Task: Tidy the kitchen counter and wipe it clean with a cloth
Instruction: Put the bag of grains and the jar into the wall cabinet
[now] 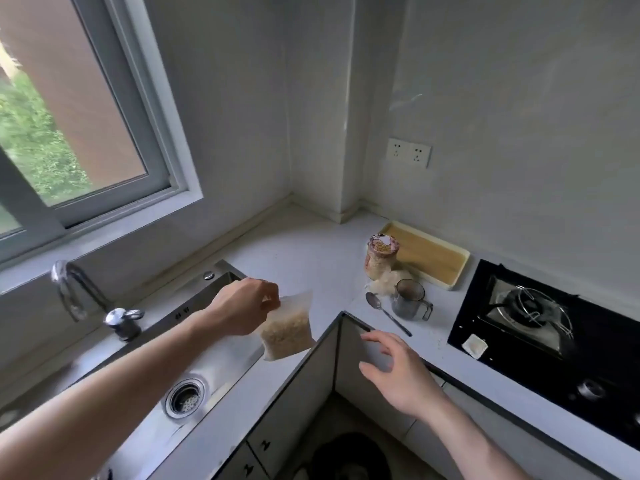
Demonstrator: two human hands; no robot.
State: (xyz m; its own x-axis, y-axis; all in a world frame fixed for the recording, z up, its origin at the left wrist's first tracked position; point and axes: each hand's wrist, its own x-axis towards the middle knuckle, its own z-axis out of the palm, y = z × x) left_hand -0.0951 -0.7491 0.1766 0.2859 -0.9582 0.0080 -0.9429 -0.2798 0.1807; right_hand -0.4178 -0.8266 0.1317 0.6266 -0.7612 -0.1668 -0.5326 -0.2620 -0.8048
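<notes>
While the tidying was only partly done, these lines ran from the largest thing to the smallest.
Table (pixel 304 258): an L-shaped pale surface, bearing the clutter near its inner corner; no cloth was in view.
Sink (pixel 221 362): steel, set into the table below the window, directly under the lifted bag.
Hob (pixel 540 327): black glass, with a small white packet (pixel 475 346) lying on its near-left corner.
Tray (pixel 427 256): cream-rimmed, against the wall.
Left hand (pixel 242 306): its fingers pinched the top edge of the bag.
Right hand (pixel 394 368): fingers spread and relaxed, holding nothing, hovering over the table's inner edge.
Bag (pixel 287 329): clear plastic, part-filled with pale grains, hanging in the air.
Jar (pixel 381 258): patterned lid, standing beside the tray.
Cup (pixel 410 299): clear, handled, near a spoon (pixel 384 311).
Risk: a pinch at one edge looked weak; if it slipped or the seal gave, grains would likely spill into the sink drain.
Writing: none was legible on jar, bag or packet.
</notes>
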